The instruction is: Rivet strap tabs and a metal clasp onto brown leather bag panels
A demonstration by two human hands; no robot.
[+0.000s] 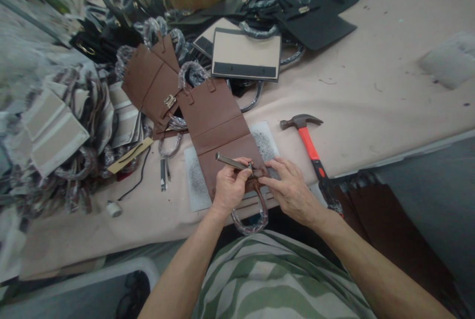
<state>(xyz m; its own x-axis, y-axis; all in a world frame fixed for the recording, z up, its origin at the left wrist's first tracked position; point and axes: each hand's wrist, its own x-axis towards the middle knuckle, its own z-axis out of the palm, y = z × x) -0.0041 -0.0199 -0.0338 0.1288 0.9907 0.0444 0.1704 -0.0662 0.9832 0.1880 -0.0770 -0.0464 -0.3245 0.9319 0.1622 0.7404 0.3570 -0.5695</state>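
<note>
Clearly, the brown bag panel (pixel 222 116) lies on a speckled white board (pixel 267 143), its near end at the table's edge, where a plastic-wrapped handle (pixel 264 212) hangs toward the striped shirt (pixel 260 279). The left hand (pixel 230 185) has its thumb and fingers pinched closed around a slim metal rod (pixel 227 161), tilted over the panel's near end. The right hand (pixel 291 188) has its fingers loosely parted, bent a little, their tips at the panel just beside the handle; I cannot tell whether they pinch its edge. On a second brown panel (pixel 148 81), a shiny metal clasp (pixel 169 101) shows, any lettering too small to read. The claw hammer (pixel 306 138) lies to the right, a red patch on its black grip, any brand there equally unreadable. Another clasp (pixel 304 10) glints on a black panel (pixel 315 20) at the back
</note>
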